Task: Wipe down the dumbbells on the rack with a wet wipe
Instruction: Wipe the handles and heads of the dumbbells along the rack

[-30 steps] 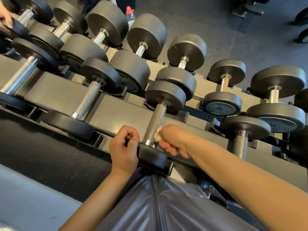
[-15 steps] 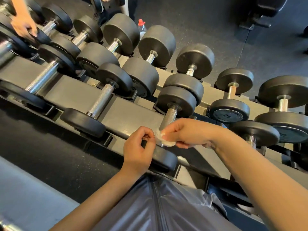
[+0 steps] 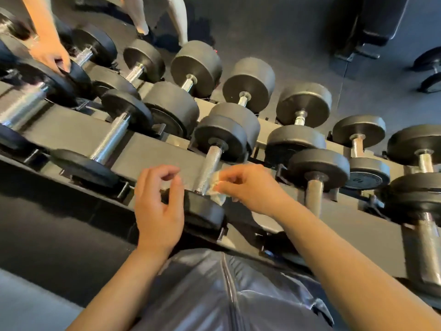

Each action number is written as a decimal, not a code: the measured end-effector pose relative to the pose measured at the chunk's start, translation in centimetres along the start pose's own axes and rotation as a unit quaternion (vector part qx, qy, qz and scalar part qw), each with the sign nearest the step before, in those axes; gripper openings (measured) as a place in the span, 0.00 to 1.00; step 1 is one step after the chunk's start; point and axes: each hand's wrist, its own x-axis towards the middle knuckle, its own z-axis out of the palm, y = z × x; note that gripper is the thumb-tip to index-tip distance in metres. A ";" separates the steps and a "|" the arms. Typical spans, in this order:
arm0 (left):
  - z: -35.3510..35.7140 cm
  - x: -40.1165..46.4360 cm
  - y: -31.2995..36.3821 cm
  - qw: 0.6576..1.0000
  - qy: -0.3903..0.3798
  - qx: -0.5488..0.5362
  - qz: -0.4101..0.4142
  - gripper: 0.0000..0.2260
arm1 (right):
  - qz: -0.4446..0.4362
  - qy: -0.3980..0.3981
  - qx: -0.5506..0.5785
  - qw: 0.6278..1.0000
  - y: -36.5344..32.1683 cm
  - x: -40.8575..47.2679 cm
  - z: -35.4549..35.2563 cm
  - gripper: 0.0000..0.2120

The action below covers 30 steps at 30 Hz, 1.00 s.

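Note:
A black dumbbell with a knurled steel handle (image 3: 210, 169) lies on the top tier of the dark rack (image 3: 152, 156), right in front of me. My right hand (image 3: 250, 187) pinches a small crumpled white wet wipe (image 3: 216, 187) against the lower right side of that handle, near its near weight head (image 3: 205, 209). My left hand (image 3: 158, 201) hovers just left of that head, fingers loosely curled, holding nothing. More black dumbbells fill the tiers to the left, right and behind.
Another person's hand (image 3: 51, 56) rests on a dumbbell at the upper left, and their legs (image 3: 155, 17) stand beyond the rack. A black bench base (image 3: 372, 27) sits on the dark floor at the upper right. Loose dumbbells (image 3: 429, 72) lie far right.
My left hand has let go of the wipe and drawn back to the left. My right hand still holds the wipe at the handle's lower end. The view has tilted further up.

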 end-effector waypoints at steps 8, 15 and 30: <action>1.2 3.5 -4.9 0.977 -0.179 -0.097 -0.069 0.11 | -0.037 -0.081 -0.280 0.956 -4.1 6.3 3.7 0.09; 1.2 3.4 -5.0 0.969 -0.185 -0.137 -0.094 0.12 | 0.040 -0.074 -0.014 0.996 0.1 1.9 2.2 0.05; 1.0 3.5 -4.8 0.974 -0.152 -0.131 -0.104 0.11 | -0.059 -0.177 -0.146 0.971 -0.4 3.1 0.7 0.09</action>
